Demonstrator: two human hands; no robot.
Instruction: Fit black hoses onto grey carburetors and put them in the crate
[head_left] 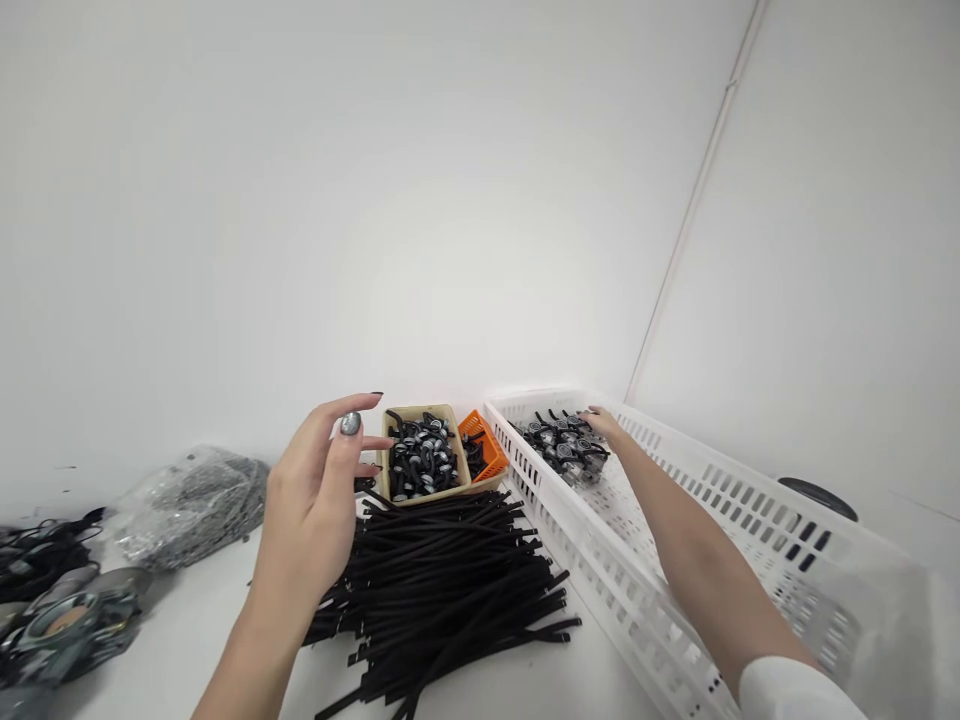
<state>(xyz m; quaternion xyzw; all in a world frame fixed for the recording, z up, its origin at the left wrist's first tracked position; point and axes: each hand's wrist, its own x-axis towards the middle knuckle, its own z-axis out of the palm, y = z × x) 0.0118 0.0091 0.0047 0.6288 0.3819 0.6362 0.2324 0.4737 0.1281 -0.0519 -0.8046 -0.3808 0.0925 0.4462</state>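
Observation:
My left hand is raised beside the cream bin, its fingers apart and nothing held. In that bin lie many short black bent pieces with silvery round ends. Below it spreads a pile of flat black straps. My right hand reaches into the far end of a long white slotted basket. Its fingers are small in view and drawn together at the edge of a cluster of black pieces with round discs and clear plastic; whatever they grip is too small to make out.
A small orange basket with black pieces sits between the cream bin and the white basket. At left are a clear bag of grey material, black cords and a tape roll. White walls stand behind and at right.

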